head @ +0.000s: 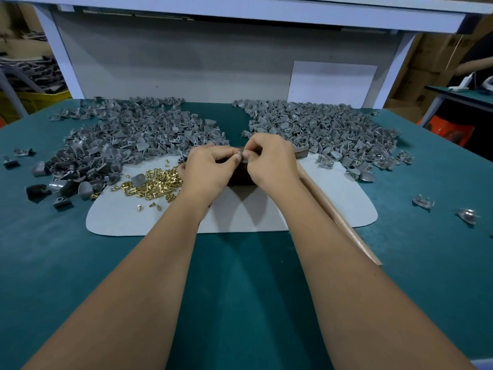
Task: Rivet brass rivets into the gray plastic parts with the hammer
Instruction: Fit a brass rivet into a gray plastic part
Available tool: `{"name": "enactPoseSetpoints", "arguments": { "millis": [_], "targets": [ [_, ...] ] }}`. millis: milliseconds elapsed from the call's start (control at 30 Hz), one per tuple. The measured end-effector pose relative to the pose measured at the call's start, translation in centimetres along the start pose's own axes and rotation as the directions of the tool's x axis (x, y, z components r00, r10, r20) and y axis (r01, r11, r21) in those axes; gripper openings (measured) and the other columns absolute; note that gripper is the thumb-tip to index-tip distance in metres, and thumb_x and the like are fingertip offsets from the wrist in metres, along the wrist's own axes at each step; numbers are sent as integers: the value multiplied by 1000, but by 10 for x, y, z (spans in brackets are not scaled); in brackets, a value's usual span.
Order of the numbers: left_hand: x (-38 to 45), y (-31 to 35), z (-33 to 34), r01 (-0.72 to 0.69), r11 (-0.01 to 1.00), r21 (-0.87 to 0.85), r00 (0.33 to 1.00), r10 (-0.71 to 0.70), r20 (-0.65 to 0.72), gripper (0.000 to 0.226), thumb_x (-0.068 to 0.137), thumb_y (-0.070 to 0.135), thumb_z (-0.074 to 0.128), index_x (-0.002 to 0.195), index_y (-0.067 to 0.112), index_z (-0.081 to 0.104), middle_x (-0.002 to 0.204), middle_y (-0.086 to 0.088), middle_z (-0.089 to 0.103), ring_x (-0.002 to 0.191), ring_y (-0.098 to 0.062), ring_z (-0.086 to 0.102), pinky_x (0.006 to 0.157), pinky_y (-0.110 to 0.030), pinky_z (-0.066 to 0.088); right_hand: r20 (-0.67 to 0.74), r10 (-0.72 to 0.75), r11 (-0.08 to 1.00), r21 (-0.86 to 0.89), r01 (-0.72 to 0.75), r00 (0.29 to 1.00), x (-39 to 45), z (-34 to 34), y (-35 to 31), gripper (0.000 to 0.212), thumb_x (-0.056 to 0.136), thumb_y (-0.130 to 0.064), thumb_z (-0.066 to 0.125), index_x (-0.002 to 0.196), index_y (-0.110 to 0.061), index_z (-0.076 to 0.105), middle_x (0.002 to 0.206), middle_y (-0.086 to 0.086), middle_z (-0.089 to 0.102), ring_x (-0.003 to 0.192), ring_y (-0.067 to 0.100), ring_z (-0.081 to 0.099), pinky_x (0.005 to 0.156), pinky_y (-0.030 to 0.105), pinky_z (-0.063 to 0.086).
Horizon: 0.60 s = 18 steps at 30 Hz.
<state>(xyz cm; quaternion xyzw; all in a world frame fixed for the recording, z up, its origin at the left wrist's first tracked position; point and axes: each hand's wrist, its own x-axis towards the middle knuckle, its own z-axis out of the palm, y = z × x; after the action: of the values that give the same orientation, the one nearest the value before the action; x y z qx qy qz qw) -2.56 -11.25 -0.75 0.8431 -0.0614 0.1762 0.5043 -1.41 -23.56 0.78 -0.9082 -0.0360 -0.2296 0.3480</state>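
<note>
While both forearms reach in over the green table (pixel 80 263), the hammer (pixel 333 209) lies unused on the white mat (pixel 120 220), its wooden handle running under the right arm and its dark head hidden behind the hands. Judging by the piles, the job is somewhere mid-run: right pile (pixel 328 129) shows brass glints in some parts, so likely finished ones; left pile (pixel 120 134) looks plain gray, likely still to do, and it is large. Loose rivets (pixel 157 182) sit on the mat just left of the left hand (pixel 210 169), plenty left.

Current step looks like seating a rivet by hand, hammering not yet begun. Left hand fingers are curled tight, fingertips (pixel 238 157) pinching a small gray part (pixel 241 155) over a dark block (pixel 240 178). Right hand (pixel 272 164) meets it, fingers narrow, pinching at the same part; whether a rivet is between them is too small to tell.
</note>
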Motion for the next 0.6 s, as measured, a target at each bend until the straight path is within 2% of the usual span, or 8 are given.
{"name": "enactPoseSetpoints", "arguments": {
  "millis": [233,333,433,533,600],
  "targets": [
    [-4,3,-1,28,999,-33,1000,-28,6,28,93,29,65,78,52,65,100,20,70,125,-10,50,112,-51,29,-2,19,999,37,-19,1000,-2,1,1,12,86,-15,63,75,-20,65,80,-2,65,76,15,54,63,23,34],
    [-3,2,-1,41,998,-43,999,-41,1,20,93,29,65,87,47,71,110,21,70,134,-10,45,114,-52,27,4,19,998,59,-20,1000,-2,0,2,13,86,-15,63,74,-21,65,79,-4,65,74,13,55,65,23,36],
    [-2,0,-1,41,997,-70,999,-40,13,16,93,28,66,96,41,74,116,17,70,137,-11,41,115,-53,24,19,6,984,180,-9,1000,-4,-2,4,11,86,-13,62,76,-16,68,79,-3,66,78,14,59,70,27,44],
    [0,-1,-1,55,991,-124,998,-52,25,18,92,28,67,86,45,71,116,15,70,135,-14,45,115,-53,27,-39,41,959,281,-29,998,-5,-3,7,23,91,-20,56,79,-4,68,79,6,67,79,20,59,74,34,46],
    [0,-2,0,64,991,-117,998,-61,25,19,91,30,68,83,47,69,117,15,69,138,-10,41,117,-52,24,-55,116,925,369,-88,992,-4,-4,7,27,93,-24,54,79,-7,69,80,3,69,81,16,61,77,33,47]
  ]
}}
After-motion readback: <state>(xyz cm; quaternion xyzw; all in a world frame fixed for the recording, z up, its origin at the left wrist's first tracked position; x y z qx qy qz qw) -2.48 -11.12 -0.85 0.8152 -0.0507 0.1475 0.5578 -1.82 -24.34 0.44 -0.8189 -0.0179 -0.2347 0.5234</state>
